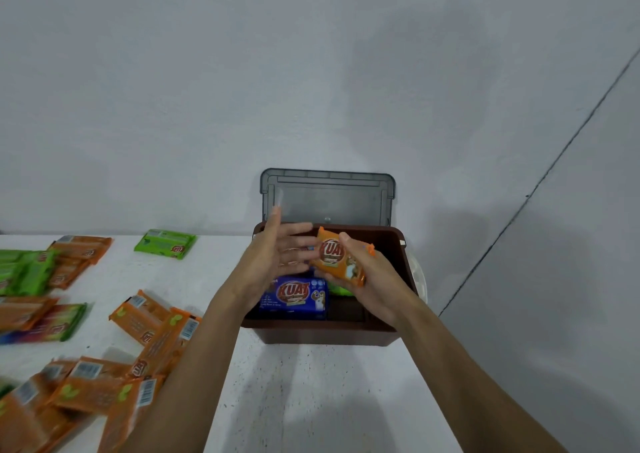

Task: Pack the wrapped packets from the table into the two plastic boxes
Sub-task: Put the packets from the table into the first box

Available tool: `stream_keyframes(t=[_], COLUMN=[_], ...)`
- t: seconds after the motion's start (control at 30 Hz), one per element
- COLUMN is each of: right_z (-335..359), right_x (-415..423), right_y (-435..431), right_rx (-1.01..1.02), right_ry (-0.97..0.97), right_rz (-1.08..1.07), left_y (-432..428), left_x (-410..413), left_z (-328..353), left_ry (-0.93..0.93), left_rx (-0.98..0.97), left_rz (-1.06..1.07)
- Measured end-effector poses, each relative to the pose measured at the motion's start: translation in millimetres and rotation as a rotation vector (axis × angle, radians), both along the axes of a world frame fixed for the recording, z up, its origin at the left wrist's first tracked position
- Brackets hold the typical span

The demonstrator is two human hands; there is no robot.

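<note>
The right hand [367, 279] holds a small orange wrapped packet [337, 257] with its fingers closed around it. The packet is up in the air, just above the open brown plastic box [398, 245]. The left hand [277, 255] is open, with its fingers spread. It is right beside the packet, and I cannot tell if it touches it.

The box has a grey see-through lid [327, 194] that stands up at the back. Inside the box lies a blue wrapped packet [294, 297], with something green beside it. There looks to be room next to the blue one.

I think the step now is putting the orange packet into the box. Next, the hand should lower it into the free spot and let go.

Many more orange and green packets [104, 383] wait on the white table [311, 400] to the left, so I think there is lots left to pack. Only one box shows here.
</note>
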State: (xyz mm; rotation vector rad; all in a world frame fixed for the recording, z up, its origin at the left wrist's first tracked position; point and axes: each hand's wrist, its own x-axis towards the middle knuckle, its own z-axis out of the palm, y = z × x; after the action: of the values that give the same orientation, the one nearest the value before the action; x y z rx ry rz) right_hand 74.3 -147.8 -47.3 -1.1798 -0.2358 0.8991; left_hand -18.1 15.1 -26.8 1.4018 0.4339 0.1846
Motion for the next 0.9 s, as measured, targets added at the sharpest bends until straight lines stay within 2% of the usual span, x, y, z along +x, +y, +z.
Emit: stream_keyframes(t=[0.13, 0.2, 0.27, 0.4, 0.6, 0.73, 0.9], right_z=[-4.6, -4.6, -2.2, 6.6, 22.4, 19.8, 3.1], right_x=[13.0, 20.2, 26.2, 40.3, 70.7, 81.7, 82.9], right_y=[-11.3, -17.3, -22.7, -30.5, -21.0, -0.6, 18.9], right_rx=[-0.140, -0.212, -0.308, -0.588, -0.898, -1.026, -1.172], right_ry=[-0.026, -0.053, -0.100, -0.362, -0.691, -0.822, -0.918], right_rz=[-0.167, -0.212, -0.229, -0.123, 0.404, 0.695, 0.915], left_y=[19.2, 26.9, 31.7, 32.5, 31.3, 29.4, 28.8], left_x=[-6.6, -8.7, -8.7, -9.5, -7.6, -8.3, -7.9], left_z=[-20.3, -32.8, -47.5, -65.0, -67.6, -67.3, -67.7], left_ry=[-0.030, 0.053, 0.109, 0.145, 0.186, 0.192, 0.199], left_rx=[0.489, 0.750, 0.891, 0.956, 1.010, 1.028, 1.021], left_rz=[0.301, 0.330, 0.288, 0.254, 0.256, 0.254, 0.264])
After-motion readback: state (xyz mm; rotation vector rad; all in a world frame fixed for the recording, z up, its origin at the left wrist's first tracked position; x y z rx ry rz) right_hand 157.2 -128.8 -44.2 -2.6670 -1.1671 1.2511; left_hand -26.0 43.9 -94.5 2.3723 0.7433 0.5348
